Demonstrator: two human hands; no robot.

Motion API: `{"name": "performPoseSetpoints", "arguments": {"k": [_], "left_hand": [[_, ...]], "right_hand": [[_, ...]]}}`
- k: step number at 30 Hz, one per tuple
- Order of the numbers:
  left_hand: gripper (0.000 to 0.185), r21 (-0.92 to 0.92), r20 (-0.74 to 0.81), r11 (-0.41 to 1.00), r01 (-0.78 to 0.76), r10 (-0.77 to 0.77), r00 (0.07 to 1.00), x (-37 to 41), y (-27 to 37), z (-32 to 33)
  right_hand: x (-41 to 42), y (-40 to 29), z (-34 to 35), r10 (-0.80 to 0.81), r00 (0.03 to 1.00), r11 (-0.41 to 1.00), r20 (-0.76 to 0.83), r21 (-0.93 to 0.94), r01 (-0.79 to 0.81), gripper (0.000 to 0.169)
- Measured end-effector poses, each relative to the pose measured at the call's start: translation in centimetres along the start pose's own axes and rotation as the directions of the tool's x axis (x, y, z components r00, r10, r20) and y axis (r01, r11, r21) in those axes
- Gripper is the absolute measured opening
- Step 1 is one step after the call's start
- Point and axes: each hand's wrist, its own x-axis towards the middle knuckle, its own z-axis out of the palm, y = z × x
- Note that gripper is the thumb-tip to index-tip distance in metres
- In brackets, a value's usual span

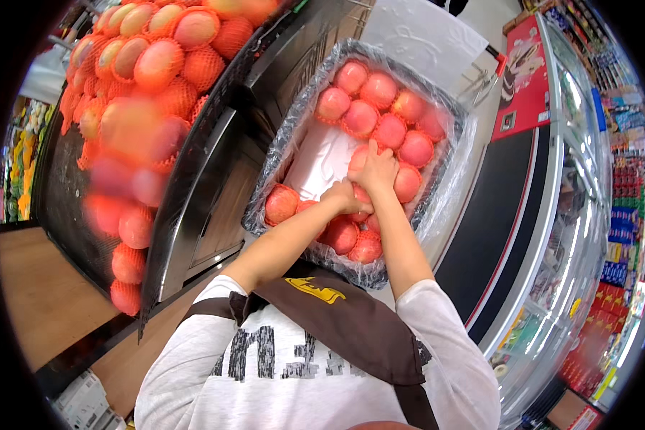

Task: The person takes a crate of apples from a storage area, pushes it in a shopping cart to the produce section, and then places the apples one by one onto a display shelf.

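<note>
A box (279, 129) lined with clear plastic film stands in front of me, with red apples (379, 90) in foam nets at its far end and right side. More apples (339, 236) lie along its near end. Its white bottom liner (325, 158) shows at the left middle. My right hand (379, 169) reaches in, thumb and fingers around a netted apple (358, 157). Close against it, my left hand (345, 196) rests at another apple (361, 193). The left fingertips are hidden beneath my right wrist, so their grip is unclear.
At left, a black-edged display stand (204, 123) holds netted fruit (158, 64) piled high, with a row of apples (129, 263) at its near end. A white foam lid (414, 40) stands beyond the box. A glass-topped refrigerated case (564, 215) runs along the right.
</note>
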Motion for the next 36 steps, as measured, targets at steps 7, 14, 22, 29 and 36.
{"name": "performPoseSetpoints", "arguments": {"k": [7,14,22,29,36], "left_hand": [[0.107,-0.107,-0.074,0.957,-0.27,0.263,0.962,1.1,-2.1,-0.1],[0.075,-0.788,-0.363,0.328,-0.522,0.438,0.823,-7.1,-3.5,-4.1],[0.088,-0.229,-0.892,0.34,-0.912,0.301,0.336,-35.8,-15.8,-14.9],[0.076,-0.298,-0.953,0.923,-0.244,-0.271,0.138,-46.3,-29.5,-18.3],[0.076,-0.394,-0.81,0.914,0.094,-0.394,0.433,-44.3,-34.9,-18.5]], "right_hand": [[-0.2,0.3,-2.3,0.086,0.991,0.988,-0.099,0.135,-0.072,0.09],[-4.8,0.9,-10.0,-0.118,0.956,0.068,-0.268,0.958,0.277,0.073],[-12.2,-16.2,-15.2,-0.45,0.875,-0.316,-0.18,0.948,0.033,0.077],[-17.7,-39.6,-7.9,-0.91,0.414,-0.12,0.013,0.949,-0.293,0.034],[-23.0,-46.5,-2.1,-0.872,0.436,0.131,0.221,0.965,-0.228,0.042]]}}
